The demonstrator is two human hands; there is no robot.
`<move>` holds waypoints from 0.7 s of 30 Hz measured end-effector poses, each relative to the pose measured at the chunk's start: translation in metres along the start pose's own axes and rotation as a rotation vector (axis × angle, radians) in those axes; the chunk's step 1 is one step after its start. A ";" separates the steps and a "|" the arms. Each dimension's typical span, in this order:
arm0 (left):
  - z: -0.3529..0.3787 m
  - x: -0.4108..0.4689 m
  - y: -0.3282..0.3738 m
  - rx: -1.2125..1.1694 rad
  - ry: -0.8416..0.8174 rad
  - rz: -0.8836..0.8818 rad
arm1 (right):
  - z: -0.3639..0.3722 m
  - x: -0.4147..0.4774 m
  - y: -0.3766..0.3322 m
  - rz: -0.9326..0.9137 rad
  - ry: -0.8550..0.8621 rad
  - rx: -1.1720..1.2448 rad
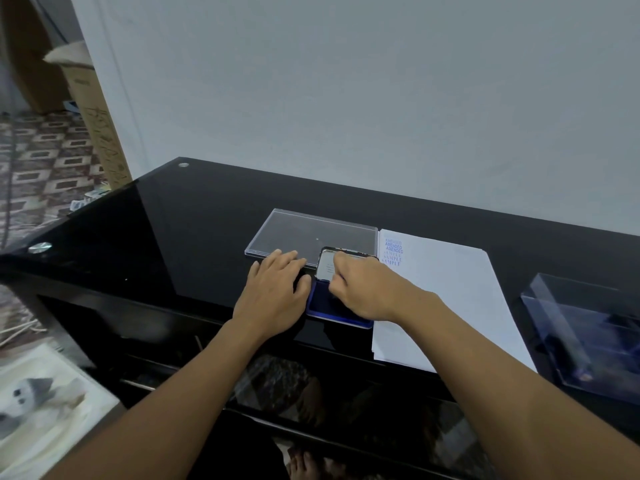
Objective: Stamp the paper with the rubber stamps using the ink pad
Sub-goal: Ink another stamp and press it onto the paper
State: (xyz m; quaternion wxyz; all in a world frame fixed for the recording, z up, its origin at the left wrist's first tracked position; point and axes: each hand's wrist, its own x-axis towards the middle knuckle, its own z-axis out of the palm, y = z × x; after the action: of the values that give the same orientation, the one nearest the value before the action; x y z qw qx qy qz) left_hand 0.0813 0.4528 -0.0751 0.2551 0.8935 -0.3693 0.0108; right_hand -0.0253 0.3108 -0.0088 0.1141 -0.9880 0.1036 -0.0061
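blue prints [393,252] mark the far left corner of the paper [450,289], the rest blank; left hand [273,296] lies flat beside the ink pad [318,304] by the desk [173,237] front edge, right hand [363,289] curled over it, grip hidden.

Desk [194,237]: glossy black glass. Lid [298,233] and box [585,327]: clear glossy plastic. Paper [450,289]: matt white. Ink pad [320,303]: blue, glossy rim.
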 end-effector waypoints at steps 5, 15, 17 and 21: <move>0.000 -0.002 0.001 0.019 -0.008 -0.003 | 0.006 -0.002 0.000 0.013 0.015 0.043; 0.001 -0.002 0.003 0.039 -0.014 -0.018 | 0.008 -0.005 -0.005 0.051 0.059 0.064; 0.001 -0.003 0.005 0.042 -0.011 -0.019 | 0.009 -0.006 -0.005 0.056 0.066 0.066; 0.000 -0.003 0.005 0.052 -0.010 -0.019 | 0.011 -0.005 -0.005 0.072 0.074 0.067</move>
State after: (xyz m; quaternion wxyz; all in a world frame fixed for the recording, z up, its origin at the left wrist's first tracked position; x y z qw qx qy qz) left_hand 0.0752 0.4518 -0.0736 0.2300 0.9034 -0.3617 0.0134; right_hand -0.0289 0.3190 -0.0181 0.1432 -0.9784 0.1429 -0.0422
